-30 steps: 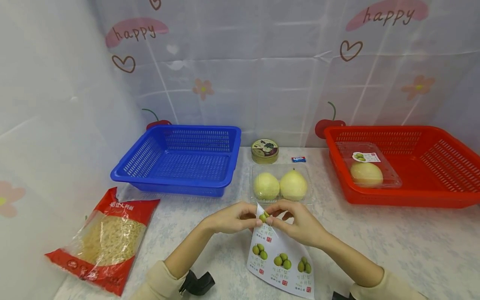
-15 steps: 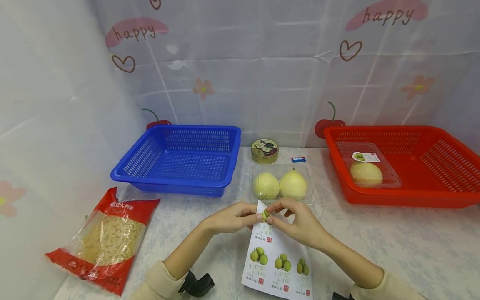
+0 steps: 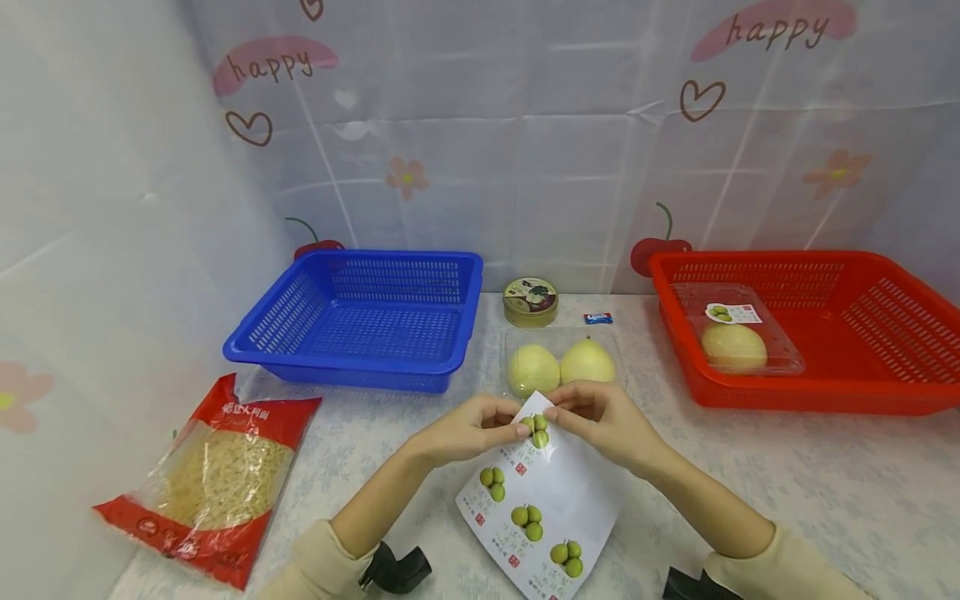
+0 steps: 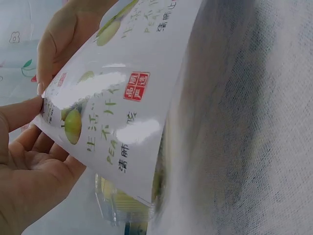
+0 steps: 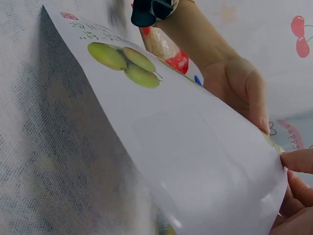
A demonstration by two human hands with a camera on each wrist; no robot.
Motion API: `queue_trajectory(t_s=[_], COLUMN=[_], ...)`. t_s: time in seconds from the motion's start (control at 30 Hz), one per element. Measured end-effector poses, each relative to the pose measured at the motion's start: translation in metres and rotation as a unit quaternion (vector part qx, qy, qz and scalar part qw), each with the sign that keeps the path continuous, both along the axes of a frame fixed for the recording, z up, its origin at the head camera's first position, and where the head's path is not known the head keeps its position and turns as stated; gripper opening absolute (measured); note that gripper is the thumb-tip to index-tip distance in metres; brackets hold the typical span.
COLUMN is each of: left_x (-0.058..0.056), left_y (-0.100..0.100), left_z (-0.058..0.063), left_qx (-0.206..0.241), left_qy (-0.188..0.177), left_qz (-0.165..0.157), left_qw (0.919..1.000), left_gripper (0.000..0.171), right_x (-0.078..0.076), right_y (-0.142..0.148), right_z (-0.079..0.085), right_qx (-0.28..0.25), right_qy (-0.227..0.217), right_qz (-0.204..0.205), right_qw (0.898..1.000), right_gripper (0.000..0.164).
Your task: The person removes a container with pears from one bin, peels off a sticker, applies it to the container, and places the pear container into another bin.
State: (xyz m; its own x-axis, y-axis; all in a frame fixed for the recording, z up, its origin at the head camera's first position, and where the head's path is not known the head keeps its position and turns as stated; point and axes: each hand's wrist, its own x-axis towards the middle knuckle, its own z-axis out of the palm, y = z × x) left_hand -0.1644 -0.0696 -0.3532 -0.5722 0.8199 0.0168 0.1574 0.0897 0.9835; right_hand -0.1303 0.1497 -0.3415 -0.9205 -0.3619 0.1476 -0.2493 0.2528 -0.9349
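soft light is falling | left wrist: glare is whitening sheet point(image 4: 110, 105) beside left hand point(image 4: 39, 178) | shadow is dimming tablecloth point(image 4: 274, 147) below

One left hand point(image 3: 471, 431) and one right hand point(image 3: 609, 425); one pear-sticker sheet point(image 3: 573, 492), four printed pear clusters point(image 3: 533, 532) showing on it in the head view; one blue plastic basket point(image 3: 348, 372) and one red plastic basket point(image 3: 817, 394); two clear plastic boxes point(image 3: 557, 334); three pears point(image 3: 533, 368) visible, two in one box, one in the other; one stuck-on label point(image 3: 742, 314); one round tin point(image 3: 530, 302); one small wrapped candy point(image 3: 597, 318); one bag of pasta point(image 3: 225, 479).
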Motion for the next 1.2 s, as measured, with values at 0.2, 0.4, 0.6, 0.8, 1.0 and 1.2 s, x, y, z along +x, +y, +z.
queue_trajectory(t_s=[0.2, 0.4, 0.6, 0.8, 1.0, 1.2], left_x=[0.0054, 0.0075, 0.0057, 0.0048, 0.0051, 0.0049], left_y=[0.0048, 0.0066, 0.0052, 0.0062, 0.0068, 0.006], left_z=[0.0037, 0.007, 0.0042, 0.0045, 0.005, 0.0066], left_qx=[-0.006, -0.017, -0.001, 0.015, 0.014, 0.021], left_qy=[0.01, 0.01, 0.004, 0.023, 0.022, 0.024], left_qz=[0.036, 0.039, 0.024, 0.01, 0.011, 0.012], left_qw=[0.9993, 0.999, 0.9997, 0.9996, 0.9996, 0.9994], left_gripper=[0.023, 0.022, 0.023, 0.022, 0.022, 0.023], right_x=[0.0013, 0.0, -0.0001, 0.0011, 0.0009, 0.0035], right_y=[-0.0017, -0.0042, -0.0044, -0.0024, -0.0035, -0.0027], right_z=[0.0009, -0.0007, 0.0006, -0.0008, -0.0069, -0.0076], right_qx=[-0.021, -0.029, -0.027, -0.037, -0.001, 0.06], right_qy=[-0.011, 0.015, 0.013, -0.051, 0.048, 0.19], right_qz=[-0.012, -0.026, -0.065, -0.054, -0.056, -0.054], right_qw=[1.0, 0.999, 0.997, 0.997, 0.997, 0.978], right_gripper=[0.017, 0.014, 0.015, 0.022, 0.026, 0.026])
